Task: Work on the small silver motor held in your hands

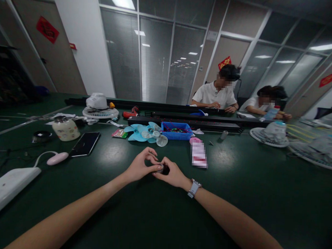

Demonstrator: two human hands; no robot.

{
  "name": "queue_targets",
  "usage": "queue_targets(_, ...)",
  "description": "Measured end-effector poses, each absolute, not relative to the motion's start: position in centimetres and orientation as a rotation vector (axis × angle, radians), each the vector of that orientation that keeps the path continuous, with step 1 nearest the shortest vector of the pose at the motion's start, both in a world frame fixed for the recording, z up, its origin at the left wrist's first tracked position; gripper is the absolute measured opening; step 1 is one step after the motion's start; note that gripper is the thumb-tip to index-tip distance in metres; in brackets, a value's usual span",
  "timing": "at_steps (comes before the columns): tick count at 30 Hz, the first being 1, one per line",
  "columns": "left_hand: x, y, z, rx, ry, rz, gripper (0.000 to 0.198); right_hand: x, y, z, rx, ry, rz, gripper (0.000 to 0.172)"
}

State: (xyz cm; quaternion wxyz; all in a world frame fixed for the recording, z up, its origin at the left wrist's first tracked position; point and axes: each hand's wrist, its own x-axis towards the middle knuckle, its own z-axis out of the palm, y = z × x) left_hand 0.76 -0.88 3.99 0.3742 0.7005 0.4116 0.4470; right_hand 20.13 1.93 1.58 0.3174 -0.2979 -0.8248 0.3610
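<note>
My left hand [142, 166] and my right hand [173, 173] meet at the middle of the dark green table [234, 199]. Together they pinch a small dark round part [162, 169], with the fingers of both hands curled around it. A watch [194, 188] sits on my right wrist. Just beyond my hands lie light blue fan blades [144, 132] and a blue tray [176, 130] holding small parts.
A black phone [85, 143], a cream jar [65, 128], a pink mouse-like object [57, 158] and a white box [8, 186] lie at left. Fan grilles [100, 112] [269, 137] rest on the table. A red screwdriver [129, 112] lies near a black rail. Two people sit at the far side.
</note>
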Motion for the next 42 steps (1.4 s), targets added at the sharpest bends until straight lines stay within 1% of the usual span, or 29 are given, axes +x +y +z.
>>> queue_targets(6, 1.0, -1.1, 4.5, 1.803, 1.105, 1.156, 0.048, 20.0, 1.9, 1.5, -0.796, -2.171, 0.946, 0.032)
queue_targets(10, 1.0, -1.1, 4.6, 1.808, 1.051, 1.113, 0.049, 20.0, 2.0, 1.4, -0.806, -2.181, 0.916, 0.033)
queue_targets(13, 1.1, -1.2, 4.7, 1.794, 0.989, 1.060, 0.045, 20.1, 2.1, 1.3, -0.796, -2.202, 0.897, 0.032)
queue_targets(17, 1.5, -1.5, 5.0, 1.804, 0.898, 1.016, 0.035, 20.0, 2.2, 1.3, -0.762, -2.203, 0.905, 0.034)
queue_targets(20, 1.7, -1.6, 5.1, 1.814, 0.895, 1.014, 0.033, 20.0, 2.1, 1.4, -0.749, -2.204, 0.914, 0.034)
queue_targets(23, 1.7, -1.6, 5.0, 1.814, 0.937, 1.037, 0.035, 20.1, 2.1, 1.5, -0.762, -2.211, 0.898, 0.031)
queue_targets(27, 1.5, -1.3, 4.9, 1.818, 1.020, 1.093, 0.042, 20.1, 1.9, 1.7, -0.803, -2.201, 0.915, 0.033)
queue_targets(34, 1.4, -1.3, 5.0, 1.806, 1.126, 1.106, 0.044, 20.0, 1.9, 1.7, -0.809, -2.180, 0.940, 0.032)
queue_targets(42, 1.3, -1.3, 5.1, 1.832, 1.113, 1.087, 0.047, 20.1, 2.0, 1.7, -0.805, -2.179, 0.970, 0.032)
